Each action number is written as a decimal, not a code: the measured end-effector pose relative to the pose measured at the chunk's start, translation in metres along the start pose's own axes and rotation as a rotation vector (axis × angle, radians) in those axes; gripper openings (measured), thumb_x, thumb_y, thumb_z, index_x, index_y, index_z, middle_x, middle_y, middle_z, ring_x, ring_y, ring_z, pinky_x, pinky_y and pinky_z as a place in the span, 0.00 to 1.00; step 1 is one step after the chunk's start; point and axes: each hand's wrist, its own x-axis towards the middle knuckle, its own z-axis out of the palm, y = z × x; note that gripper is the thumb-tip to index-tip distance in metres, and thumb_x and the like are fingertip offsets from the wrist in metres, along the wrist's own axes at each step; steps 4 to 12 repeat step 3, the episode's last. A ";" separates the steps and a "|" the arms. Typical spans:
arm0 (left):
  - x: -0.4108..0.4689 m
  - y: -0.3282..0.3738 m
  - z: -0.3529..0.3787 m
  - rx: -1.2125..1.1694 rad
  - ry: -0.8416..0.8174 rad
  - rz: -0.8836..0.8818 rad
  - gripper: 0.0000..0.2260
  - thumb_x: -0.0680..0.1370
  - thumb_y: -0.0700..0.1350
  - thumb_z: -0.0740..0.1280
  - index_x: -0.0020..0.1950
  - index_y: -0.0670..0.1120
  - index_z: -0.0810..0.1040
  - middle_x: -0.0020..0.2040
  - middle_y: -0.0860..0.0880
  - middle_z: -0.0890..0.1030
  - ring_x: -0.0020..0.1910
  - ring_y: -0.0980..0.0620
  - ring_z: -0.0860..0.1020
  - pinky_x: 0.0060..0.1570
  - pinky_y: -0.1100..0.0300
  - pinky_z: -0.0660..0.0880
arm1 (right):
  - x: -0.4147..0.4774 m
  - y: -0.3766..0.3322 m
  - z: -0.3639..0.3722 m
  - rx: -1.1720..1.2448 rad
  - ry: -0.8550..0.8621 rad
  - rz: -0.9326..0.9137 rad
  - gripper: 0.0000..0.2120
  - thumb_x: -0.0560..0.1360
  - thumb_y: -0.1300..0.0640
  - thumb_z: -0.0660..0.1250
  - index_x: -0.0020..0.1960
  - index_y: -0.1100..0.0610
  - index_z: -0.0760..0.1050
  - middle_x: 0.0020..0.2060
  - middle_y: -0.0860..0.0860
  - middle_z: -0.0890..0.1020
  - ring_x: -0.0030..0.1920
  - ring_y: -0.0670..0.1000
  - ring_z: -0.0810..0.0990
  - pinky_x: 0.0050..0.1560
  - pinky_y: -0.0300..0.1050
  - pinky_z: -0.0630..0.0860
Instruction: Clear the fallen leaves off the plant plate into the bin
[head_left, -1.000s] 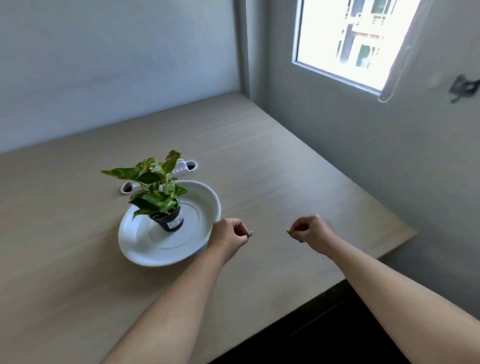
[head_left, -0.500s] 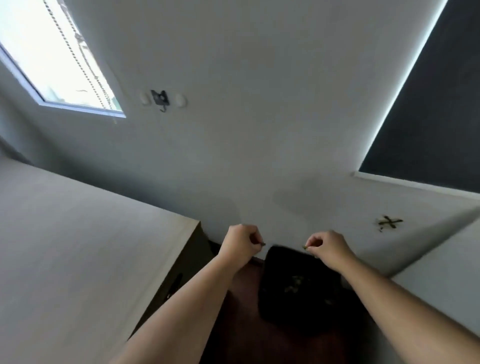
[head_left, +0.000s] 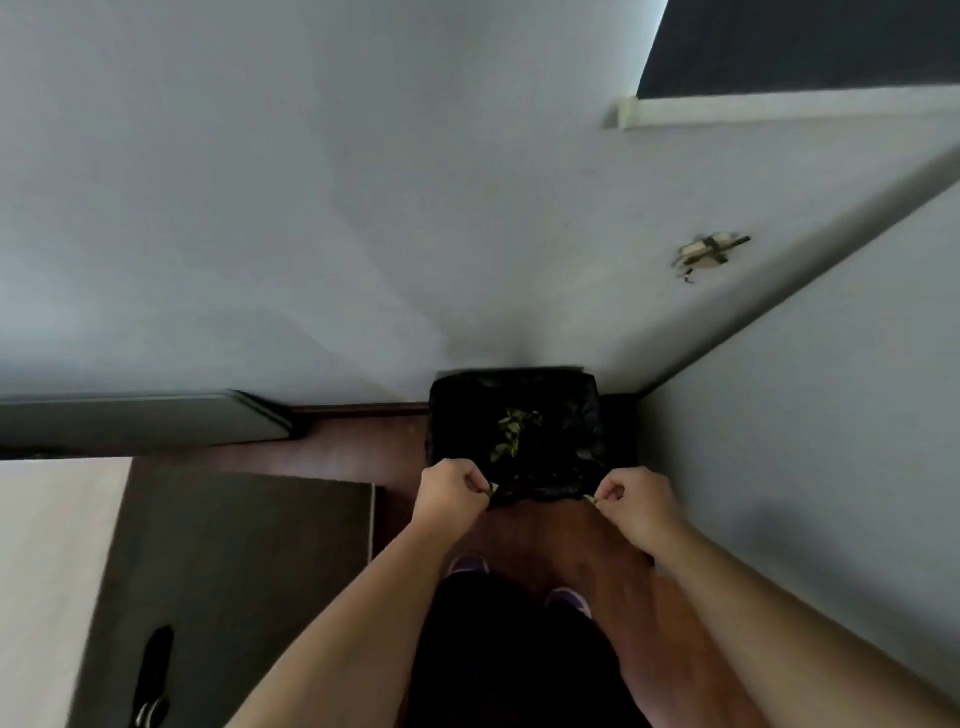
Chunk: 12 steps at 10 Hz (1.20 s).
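Now that the view had swung from the table to the floor, both hands hung over the bin's (head_left: 587, 421) near edge at center frame. Left hand (head_left: 451, 493) and right hand (head_left: 636, 500) each pinched a leaf, ready to drop.

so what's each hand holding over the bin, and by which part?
Left hand and right hand each pinch a small leaf bit between fingertips; which part cannot be told. Both hang at the bin's near rim.

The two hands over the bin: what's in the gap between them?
In the head view, between the left hand and right hand lies only the near rim of the black-lined bin; green leaves lie farther inside.
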 end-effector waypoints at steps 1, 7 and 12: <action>0.024 -0.004 0.007 -0.069 0.025 -0.016 0.03 0.72 0.39 0.72 0.40 0.46 0.79 0.36 0.54 0.78 0.39 0.57 0.76 0.44 0.63 0.74 | 0.025 -0.009 0.017 0.054 0.058 -0.006 0.06 0.71 0.63 0.69 0.38 0.55 0.81 0.39 0.55 0.84 0.43 0.52 0.81 0.42 0.38 0.71; 0.032 0.016 0.001 -0.010 -0.123 -0.024 0.24 0.75 0.48 0.70 0.69 0.47 0.69 0.66 0.48 0.74 0.64 0.49 0.74 0.61 0.57 0.73 | 0.032 -0.024 0.014 0.078 0.008 -0.019 0.17 0.76 0.58 0.65 0.65 0.57 0.73 0.61 0.56 0.79 0.60 0.54 0.77 0.64 0.47 0.73; 0.032 0.016 0.001 -0.010 -0.123 -0.024 0.24 0.75 0.48 0.70 0.69 0.47 0.69 0.66 0.48 0.74 0.64 0.49 0.74 0.61 0.57 0.73 | 0.032 -0.024 0.014 0.078 0.008 -0.019 0.17 0.76 0.58 0.65 0.65 0.57 0.73 0.61 0.56 0.79 0.60 0.54 0.77 0.64 0.47 0.73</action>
